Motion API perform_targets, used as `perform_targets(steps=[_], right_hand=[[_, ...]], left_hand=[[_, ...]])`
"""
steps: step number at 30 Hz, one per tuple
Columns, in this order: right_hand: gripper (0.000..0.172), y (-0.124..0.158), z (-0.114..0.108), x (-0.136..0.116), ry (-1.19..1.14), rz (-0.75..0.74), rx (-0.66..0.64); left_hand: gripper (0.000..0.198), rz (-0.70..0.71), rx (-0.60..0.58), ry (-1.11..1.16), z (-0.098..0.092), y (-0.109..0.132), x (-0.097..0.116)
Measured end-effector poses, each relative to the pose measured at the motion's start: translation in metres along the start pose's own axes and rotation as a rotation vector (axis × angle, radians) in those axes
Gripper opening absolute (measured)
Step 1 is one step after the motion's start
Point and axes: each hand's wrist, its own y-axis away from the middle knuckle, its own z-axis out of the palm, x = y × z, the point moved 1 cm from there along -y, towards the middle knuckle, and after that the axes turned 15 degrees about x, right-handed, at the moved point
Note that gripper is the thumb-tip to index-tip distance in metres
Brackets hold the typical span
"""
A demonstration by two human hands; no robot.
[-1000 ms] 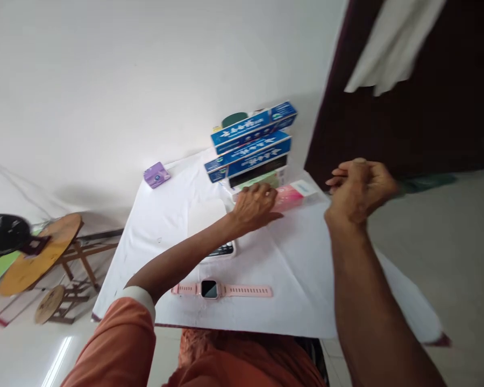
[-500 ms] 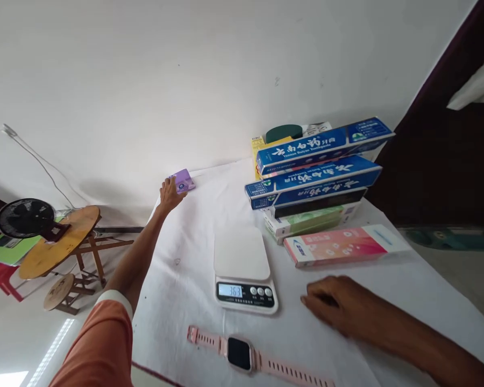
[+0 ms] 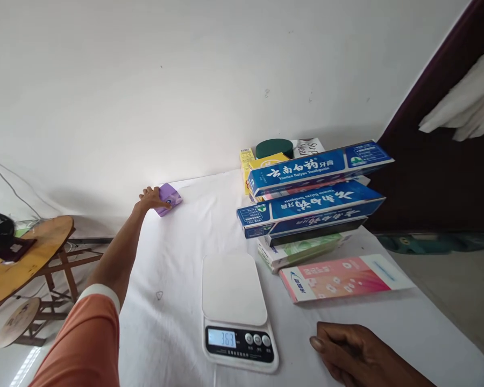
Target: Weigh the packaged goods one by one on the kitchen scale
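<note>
1. Purple packet at the far left corner of the white-covered worktop, near the wall;
2. Left hand touching the packet's left side, thumb against its near face, other fingers slightly parted by the left edge; cannot tell whether pinched firmly;
3. Right hand at near right, fingers curled loosely inward; cannot tell whether resting on the worktop;
4. Digital kitchen scale left of the right hand, display lit with 363;
5. Pink carton lying flat just beyond the right hand; green carton just behind it;
6. Two blue Yunnan Baiyao toothpaste boxes farther back; green round lid behind them.
</note>
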Motion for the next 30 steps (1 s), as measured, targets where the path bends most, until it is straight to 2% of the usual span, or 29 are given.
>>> perform_targets(steps=[3,7,10,12,14,17,21,24,26,30], right_hand=[[0.058,-0.003,0.002,0.004,-0.008,-0.020,0.003],[0.054,-0.003,0.004,-0.001,0.036,-0.078,0.039],[0.054,0.006,0.005,-0.017,0.080,-0.125,0.078],[0.052,0.014,0.007,-0.030,0.087,-0.179,0.090],[0.049,0.020,0.009,-0.040,0.079,-0.207,0.127],[0.047,0.024,0.015,-0.046,0.001,-0.227,0.138],[0.047,0.023,0.020,-0.043,-0.070,-0.282,0.100],[0.048,0.020,0.020,-0.040,-0.081,-0.317,0.062],[0.049,0.018,0.019,-0.039,-0.091,-0.319,0.047],[0.048,0.016,0.018,-0.039,-0.101,-0.306,0.033]], left_hand=[[0.098,-0.017,0.003,0.021,-0.002,0.027,-0.013],[0.082,-0.026,0.017,0.128,-0.010,0.083,-0.041],[0.074,-0.019,0.078,0.289,-0.026,0.133,-0.055],[0.076,0.029,0.136,0.322,-0.042,0.167,-0.051],[0.081,0.138,0.178,0.333,-0.059,0.200,-0.037],[0.088,0.366,0.201,0.415,-0.081,0.245,0.001],[0.089,0.594,0.212,0.490,-0.090,0.285,0.057],[0.088,0.659,0.201,0.488,-0.083,0.298,0.089],[0.087,0.677,0.177,0.469,-0.076,0.300,0.104],[0.093,0.676,0.093,0.489,-0.068,0.299,0.109]])
